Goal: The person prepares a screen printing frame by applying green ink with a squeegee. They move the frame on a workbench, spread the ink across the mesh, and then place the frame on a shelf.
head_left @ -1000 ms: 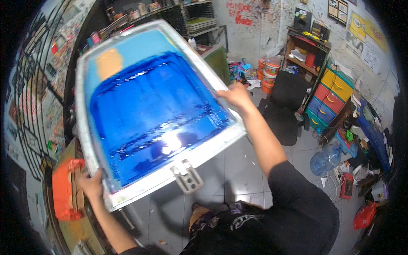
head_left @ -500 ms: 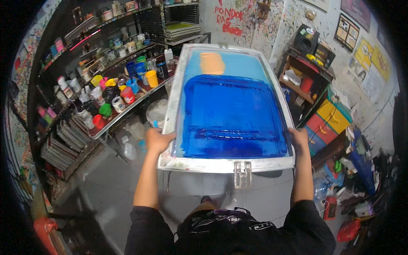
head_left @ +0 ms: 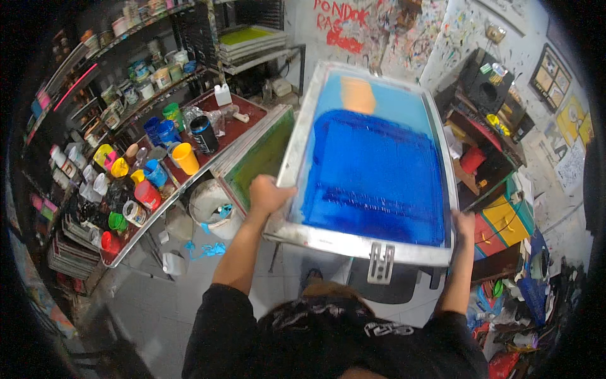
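Observation:
Both my hands carry a large screen printing frame [head_left: 372, 158] in front of me, tilted slightly to the right. Its pale metal border surrounds a light blue mesh, most of it coated with wet-looking deep blue ink, with a peach-coloured patch near the far end. My left hand [head_left: 270, 194] grips the left side near the close corner, thumb on top. On the right side my right hand [head_left: 464, 222] is wrapped round the border, its fingers partly hidden under it. A slotted metal bracket [head_left: 380, 264] sticks out from the near edge.
At left, a red-brown table [head_left: 218, 136] bears many paint pots, among them a yellow cup [head_left: 185, 158]. A green-meshed screen [head_left: 259, 161] leans beside it, next to a white bucket [head_left: 214, 208]. Coloured drawers [head_left: 499, 221] and a cluttered heap stand at right; a black stool [head_left: 385, 284] is below.
The screen frame in my hands has moved to the right and tilted a little. My view has shifted, and the leaning green-meshed screen and bucket now show more at left.

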{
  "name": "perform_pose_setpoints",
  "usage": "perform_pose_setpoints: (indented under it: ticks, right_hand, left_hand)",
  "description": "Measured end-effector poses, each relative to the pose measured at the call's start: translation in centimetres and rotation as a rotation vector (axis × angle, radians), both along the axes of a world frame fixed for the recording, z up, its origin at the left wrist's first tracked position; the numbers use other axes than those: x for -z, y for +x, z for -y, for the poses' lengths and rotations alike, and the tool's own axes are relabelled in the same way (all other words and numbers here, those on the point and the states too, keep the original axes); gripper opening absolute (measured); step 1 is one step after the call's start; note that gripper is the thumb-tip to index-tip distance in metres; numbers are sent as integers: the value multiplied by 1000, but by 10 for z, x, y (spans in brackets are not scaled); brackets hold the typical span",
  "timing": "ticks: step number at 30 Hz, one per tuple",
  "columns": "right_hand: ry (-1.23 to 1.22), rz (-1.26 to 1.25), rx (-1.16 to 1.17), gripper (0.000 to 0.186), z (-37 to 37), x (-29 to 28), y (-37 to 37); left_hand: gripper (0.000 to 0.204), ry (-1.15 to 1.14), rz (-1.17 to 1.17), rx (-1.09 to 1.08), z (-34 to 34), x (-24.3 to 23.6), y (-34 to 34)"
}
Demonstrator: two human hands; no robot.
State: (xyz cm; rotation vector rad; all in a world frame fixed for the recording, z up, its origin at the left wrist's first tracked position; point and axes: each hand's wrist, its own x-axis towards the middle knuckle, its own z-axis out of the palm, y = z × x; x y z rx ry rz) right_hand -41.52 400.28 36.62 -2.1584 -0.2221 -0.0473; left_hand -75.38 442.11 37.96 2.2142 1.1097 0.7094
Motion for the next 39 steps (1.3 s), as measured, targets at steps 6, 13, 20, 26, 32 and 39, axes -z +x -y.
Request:
perform_pose_setpoints:
  ticks: [6,13,20,26,32,39]
  right_hand:
    - [-52,19,-66,40,-172,-3,108]
    - [185,40,-394,29,-377,-23,180]
    - [-49,-1,-408,43,-532,-29,270]
    - [-150,58,-427,45,-634,-53,312]
    - [10,-18,-599,44,-705,-63,342]
    - [-41,11,-628,48,-779,-36,435]
  left_hand:
    - [47,38,-48,-116,-103,-17,41]
    - [37,-18,39,-293,-216,-22,85]
    - [41,-37,103,-421,-336,-16,133]
    - [44,9,49,-500,-405,-18,159]
    - [46,-13,65,-529,-445,-28,190]
    - [46,-105,35,-610,-484,-24,237]
